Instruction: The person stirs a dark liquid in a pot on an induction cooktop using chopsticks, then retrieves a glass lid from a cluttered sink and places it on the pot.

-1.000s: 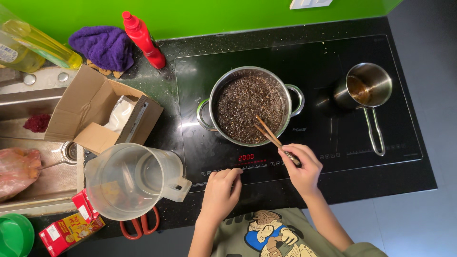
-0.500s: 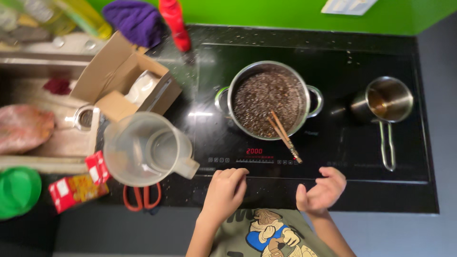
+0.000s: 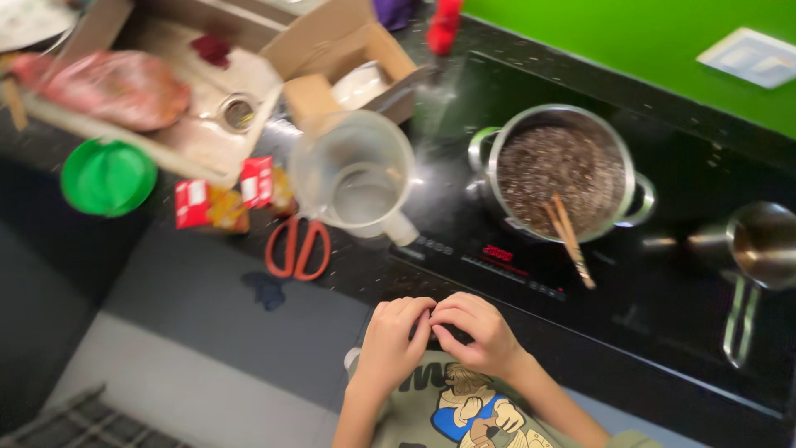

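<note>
My left hand (image 3: 395, 336) and my right hand (image 3: 473, 332) meet in front of my chest at the near edge of the black cooktop (image 3: 531, 274). Their fingertips touch each other, fingers curled, and I see nothing held in either. Beyond them a steel pot (image 3: 560, 170) full of dark grains stands on the cooktop, with wooden chopsticks (image 3: 570, 241) leaning over its near rim. To the left of the pot stands a clear plastic measuring jug (image 3: 358, 178).
Orange-handled scissors (image 3: 297, 247) lie by the jug. A small steel saucepan (image 3: 759, 249) sits at right. An open cardboard box (image 3: 348, 70), a red-and-yellow packet (image 3: 211, 206), a green lid (image 3: 108, 176), a sink (image 3: 207, 124) with wrapped meat (image 3: 104, 87) and a red bottle (image 3: 444, 25) lie left and behind.
My right hand let go of the chopsticks and drew back; both hands came together at my chest. The view swung and tilted to the left.
</note>
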